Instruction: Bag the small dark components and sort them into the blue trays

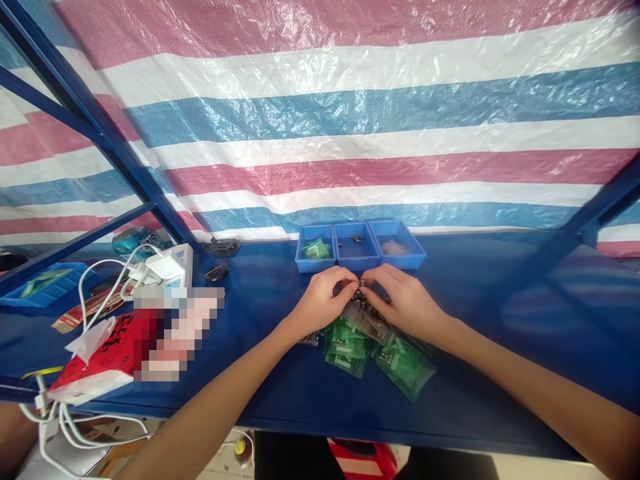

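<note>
My left hand (pixel 327 298) and my right hand (pixel 403 300) meet at the middle of the blue table, fingertips pinched close together. Between them is a small metallic part (pixel 362 283), too small to make out well. Just below the fingertips lies a clear bag with small dark parts (pixel 369 321). Green packets (pixel 346 347) are spread under and in front of the hands, with another green packet (pixel 406 365) to the right. Behind the hands stand three joined blue bins: the left bin (pixel 316 264) holds green packets, the middle bin (pixel 357 257) a few small metal pieces, the right bin (pixel 400 230) clear bags.
On the left are a white power strip (pixel 185 263) with cables, a red bag (pixel 113 350), a blue tray (pixel 55 293) and a black mouse-like object (pixel 216 273). Blue frame bars (pixel 113 157) rise at the left. A striped sheet (pixel 360 160) hangs behind the table (pixel 480 287).
</note>
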`<action>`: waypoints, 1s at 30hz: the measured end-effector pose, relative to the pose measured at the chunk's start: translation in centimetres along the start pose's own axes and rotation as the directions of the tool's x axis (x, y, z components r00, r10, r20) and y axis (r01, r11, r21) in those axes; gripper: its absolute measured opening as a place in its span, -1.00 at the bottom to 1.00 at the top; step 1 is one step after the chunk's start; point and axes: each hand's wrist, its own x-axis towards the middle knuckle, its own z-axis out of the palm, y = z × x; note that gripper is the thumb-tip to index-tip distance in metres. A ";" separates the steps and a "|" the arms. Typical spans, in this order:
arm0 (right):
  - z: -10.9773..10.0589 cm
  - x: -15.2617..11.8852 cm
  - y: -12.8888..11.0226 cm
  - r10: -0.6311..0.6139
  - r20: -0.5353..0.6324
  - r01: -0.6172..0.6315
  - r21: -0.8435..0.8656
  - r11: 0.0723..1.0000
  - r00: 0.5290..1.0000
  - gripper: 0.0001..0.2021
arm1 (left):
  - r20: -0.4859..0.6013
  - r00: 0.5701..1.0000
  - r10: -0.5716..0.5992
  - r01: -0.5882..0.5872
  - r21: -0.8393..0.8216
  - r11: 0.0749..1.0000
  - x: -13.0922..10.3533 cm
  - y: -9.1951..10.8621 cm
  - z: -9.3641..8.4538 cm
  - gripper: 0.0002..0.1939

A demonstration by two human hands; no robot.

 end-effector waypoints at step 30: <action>-1.0 0.6 -1.3 0.071 0.085 -0.086 0.190 0.978 0.994 -0.83 | 0.095 0.985 0.141 -0.169 0.425 0.890 -0.6 0.0 -0.2 -0.63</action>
